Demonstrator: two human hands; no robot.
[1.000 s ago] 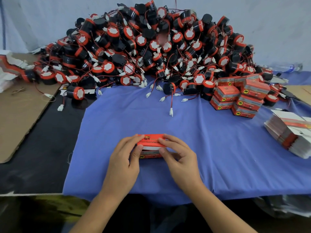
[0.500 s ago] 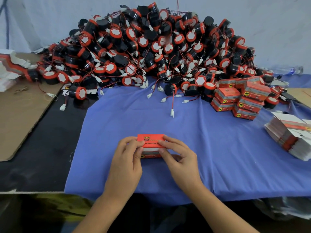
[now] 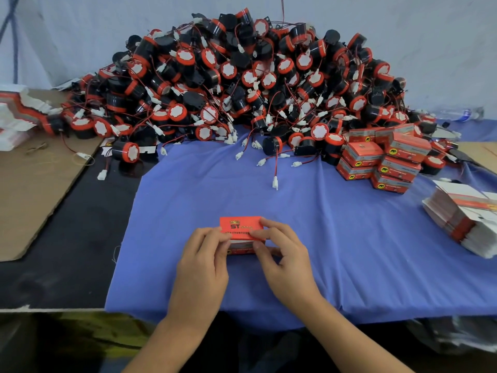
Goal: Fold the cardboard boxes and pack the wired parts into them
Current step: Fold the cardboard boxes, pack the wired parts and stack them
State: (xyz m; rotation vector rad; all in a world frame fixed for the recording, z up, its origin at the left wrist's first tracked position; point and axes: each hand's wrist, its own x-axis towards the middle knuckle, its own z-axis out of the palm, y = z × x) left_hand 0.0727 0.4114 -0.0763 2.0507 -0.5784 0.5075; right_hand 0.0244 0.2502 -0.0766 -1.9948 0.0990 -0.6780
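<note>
Wired parts (image 3: 242, 84) heaped high at twelve o'clock against a pale wall (image 3: 80, 36) — black drums with red caps and white faces, thin red and black leads ending in white plugs, several trailing onto the cloth. Spread beneath, from the centre out to three and down to six: blue cloth (image 3: 349, 251), wrinkled along its right side, over a black tabletop (image 3: 67, 251). At nine o'clock, flat brown cardboard sheet (image 3: 32, 189) with a cut corner. At three o'clock, stack of unfolded box blanks (image 3: 457, 219), white with red bands, leaning. At ten, second lot of blanks (image 3: 16, 114), just beside the heap's edge. At two o'clock, closed red boxes (image 3: 384, 160) stacked in tiers, touching the foot of the heap.

Near six o'clock, both hands meeting over one cardboard box (image 3: 240, 226). Left hand (image 3: 204, 262): fingers curled, fingertips and thumb pinching the box's left end. Right hand (image 3: 285, 262): forefinger laid across the top, thumb pressed to the front wall, other fingers curled at the right end.

Box itself down on the cloth, well apart from the heap — red top panel with dark "ST" lettering and a line of small print, pale edge just under it, front panel largely hidden behind the thumbs. Closing flap fully tucked or not: cannot tell.
</note>
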